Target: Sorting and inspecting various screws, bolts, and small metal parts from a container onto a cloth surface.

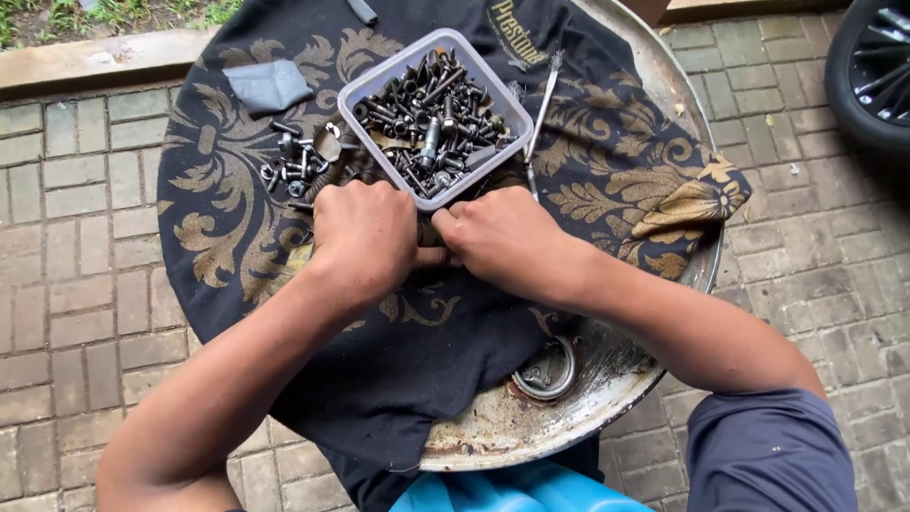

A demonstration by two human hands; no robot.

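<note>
**Two hands meet just below a tub of bolts**

Both hands sit in the middle of the picture, on a black cloth (237, 237) with gold swirls. The cloth lies over a round metal drum top (607, 398) that looks rusty near the bottom.

The left hand (365, 237) is curled up like a fist. The right hand (512, 242) is curled too, and its thumb pokes toward the left hand. The two hands touch in the middle. They seem to be pinching something small between them, but the fingers hide it, so I cannot tell what it is.

Just above the hands is a clear plastic tub (353, 95) full of dark bolts and screws. Its near corner sits right over the gap between the hands, so both hands are about as close to it.

A small pile of loose bolts (294, 161) lies on the cloth in the upper left, just above the left hand. That hand is nearer to it.

A long thin metal tool (542, 109) lies to the right of the tub. It runs up and down the picture, leaning a bit, with its low end near the right hand.

A grey patch (267, 85) lies in the upper left. A car wheel (872, 66) peeks in at the upper right.
</note>
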